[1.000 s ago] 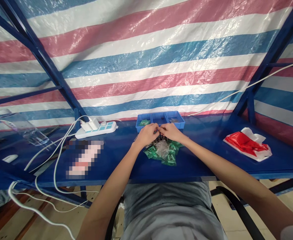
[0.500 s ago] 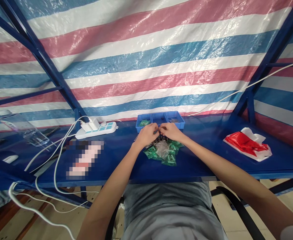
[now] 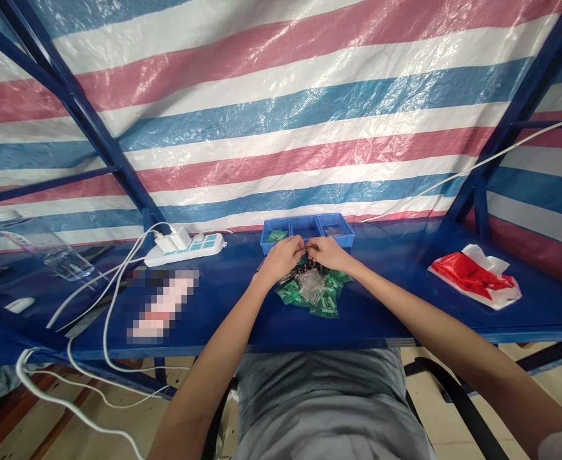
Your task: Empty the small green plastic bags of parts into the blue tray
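Observation:
My left hand [image 3: 285,257] and my right hand [image 3: 327,252] meet above a pile of small packets, fingertips pinched close together. Something small and dark shows between them, too small to name. Under and in front of the hands lie several green packets [image 3: 326,305] and a clear plastic packet [image 3: 311,285], with small dark pieces behind them partly covered by my fingers. Just beyond the hands stands a blue divided tray [image 3: 304,225]. Green packets [image 3: 277,235] lie in its left compartment, and a few small items sit in the right one.
On the left are a white power strip [image 3: 185,249] with plugs and cables, a clear plastic bottle [image 3: 65,259] and a blurred-out pinkish item [image 3: 166,306]. A red and white plastic bag [image 3: 475,276] lies at the right. Striped sheeting [image 3: 281,128] hangs behind the blue table [image 3: 386,287].
The fingers of both hands have shifted slightly at the pinch, and the small dark thing between them shows a little more. All else looks the same.

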